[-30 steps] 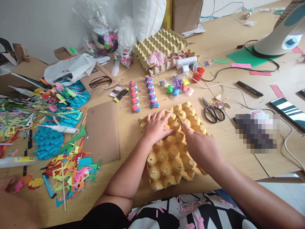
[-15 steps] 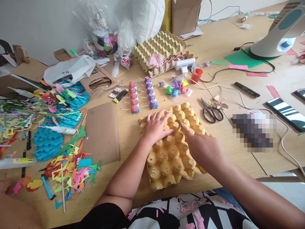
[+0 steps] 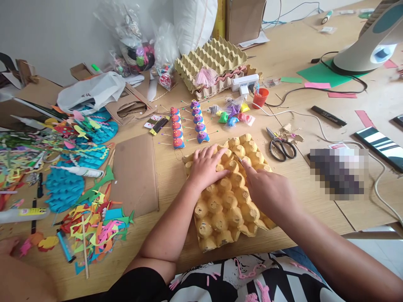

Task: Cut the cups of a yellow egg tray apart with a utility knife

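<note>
A yellow egg tray (image 3: 228, 200) of moulded pulp lies bumps-up on the table in front of me. My left hand (image 3: 206, 167) rests flat on its upper left part, fingers spread and holding nothing. My right hand (image 3: 270, 188) is closed around a small knife (image 3: 239, 160), whose thin blade reaches into the tray between two rows of bumps. The palm hides the knife's handle. Beyond the tray stand two strips of painted egg-carton cups, one red and blue (image 3: 177, 130), one purple and blue (image 3: 199, 123), with pins sticking out at the sides.
Black-handled scissors (image 3: 281, 149) lie right of the tray. Brown cardboard (image 3: 135, 176), coloured paper scraps (image 3: 97, 226) and blue carton pieces (image 3: 64, 191) spread to the left. Stacked egg trays (image 3: 210, 63), a red cup (image 3: 260, 97) and a lamp (image 3: 362, 50) stand farther back. Another person's arm (image 3: 22, 272) shows lower left.
My right hand has shifted slightly, the index finger is drawn back a little, and more of the knife blade shows. My left hand and the tray have stayed in place.
</note>
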### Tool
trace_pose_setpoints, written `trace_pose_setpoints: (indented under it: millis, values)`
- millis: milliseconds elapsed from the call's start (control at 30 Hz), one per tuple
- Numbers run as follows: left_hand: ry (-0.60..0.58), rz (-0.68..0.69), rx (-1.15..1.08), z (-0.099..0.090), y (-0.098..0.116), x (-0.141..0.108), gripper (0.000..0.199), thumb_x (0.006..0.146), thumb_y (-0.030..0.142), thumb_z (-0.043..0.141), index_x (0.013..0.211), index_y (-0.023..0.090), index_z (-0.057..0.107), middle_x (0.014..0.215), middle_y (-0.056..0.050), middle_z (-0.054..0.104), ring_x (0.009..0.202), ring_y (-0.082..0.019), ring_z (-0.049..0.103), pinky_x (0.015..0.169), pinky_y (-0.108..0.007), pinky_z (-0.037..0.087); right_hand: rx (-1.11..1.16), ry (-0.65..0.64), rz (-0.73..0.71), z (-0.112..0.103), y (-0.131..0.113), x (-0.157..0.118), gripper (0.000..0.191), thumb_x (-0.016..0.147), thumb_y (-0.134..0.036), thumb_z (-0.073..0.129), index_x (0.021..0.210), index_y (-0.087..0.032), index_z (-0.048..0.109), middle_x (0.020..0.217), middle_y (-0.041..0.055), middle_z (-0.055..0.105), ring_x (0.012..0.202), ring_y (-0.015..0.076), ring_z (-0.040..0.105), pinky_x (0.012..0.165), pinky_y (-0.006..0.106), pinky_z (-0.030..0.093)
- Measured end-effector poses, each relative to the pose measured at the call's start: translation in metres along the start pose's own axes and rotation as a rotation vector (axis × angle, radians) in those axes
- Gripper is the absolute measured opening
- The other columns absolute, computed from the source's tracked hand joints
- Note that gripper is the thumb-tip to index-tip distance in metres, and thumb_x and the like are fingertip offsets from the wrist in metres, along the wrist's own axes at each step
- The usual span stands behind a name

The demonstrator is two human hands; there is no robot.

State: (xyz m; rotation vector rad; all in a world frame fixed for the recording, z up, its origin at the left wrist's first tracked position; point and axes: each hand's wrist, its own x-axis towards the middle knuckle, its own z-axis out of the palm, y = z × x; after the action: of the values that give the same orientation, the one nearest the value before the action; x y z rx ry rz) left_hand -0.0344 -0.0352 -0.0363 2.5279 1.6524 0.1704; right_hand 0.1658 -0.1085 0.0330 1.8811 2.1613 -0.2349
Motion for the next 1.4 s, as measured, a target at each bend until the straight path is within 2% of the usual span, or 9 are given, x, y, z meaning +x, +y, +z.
trace_pose_setpoints:
  millis: [200, 500, 900, 1133, 1400]
  values:
    - [0.0, 0.004, -0.008, -0.0017, 0.0005, -0.0006, 0.078, 0.092, 0.06, 0.073, 0.161, 0.035, 0.047, 0.168, -0.01, 0.046, 0.152, -0.032, 0.044, 0.127, -0.055, 0.028, -0.014, -0.031, -0.018, 0.0034, -0.0035, 0.0015, 0.072, 0.102, -0.013, 0.039, 0.173, -0.018, 0.029, 0.096, 0.0125, 0.079, 0.079, 0.0246, 0.076, 0.054, 0.032, 0.043]
    - [-0.002, 0.006, -0.002, -0.0013, 0.0006, -0.0006, 0.078, 0.093, 0.062, 0.072, 0.162, 0.034, 0.048, 0.169, -0.011, 0.046, 0.152, -0.033, 0.044, 0.127, -0.056, 0.028, -0.02, -0.032, -0.064, 0.0039, -0.0057, 0.0039, 0.079, 0.094, -0.005, 0.039, 0.172, -0.014, 0.031, 0.095, 0.0159, 0.08, 0.075, 0.0271, 0.076, 0.054, 0.033, 0.046]
    - [-0.012, -0.008, -0.016, 0.0002, -0.0005, 0.0002, 0.081, 0.093, 0.066, 0.07, 0.163, 0.035, 0.046, 0.17, -0.01, 0.044, 0.154, -0.033, 0.043, 0.127, -0.056, 0.028, -0.021, -0.034, -0.057, -0.0001, -0.0061, 0.0088, 0.077, 0.095, -0.008, 0.042, 0.171, -0.015, 0.033, 0.092, 0.0132, 0.08, 0.077, 0.0249, 0.076, 0.054, 0.032, 0.046]
    - [0.004, 0.006, -0.007, 0.0, 0.0002, -0.0004, 0.079, 0.093, 0.064, 0.071, 0.162, 0.034, 0.046, 0.168, -0.01, 0.046, 0.152, -0.032, 0.045, 0.127, -0.055, 0.029, -0.021, -0.041, -0.042, 0.0026, -0.0073, 0.008, 0.08, 0.093, -0.004, 0.043, 0.171, -0.014, 0.031, 0.087, 0.0113, 0.078, 0.069, 0.0232, 0.074, 0.05, 0.03, 0.043]
    - [0.002, 0.009, 0.009, 0.0009, 0.0, -0.0003, 0.078, 0.093, 0.063, 0.071, 0.162, 0.035, 0.046, 0.168, -0.01, 0.047, 0.152, -0.033, 0.045, 0.127, -0.056, 0.029, -0.03, -0.055, -0.04, 0.0034, -0.0085, 0.0078, 0.079, 0.095, -0.006, 0.042, 0.172, -0.015, 0.029, 0.094, 0.0126, 0.08, 0.074, 0.023, 0.075, 0.053, 0.031, 0.046]
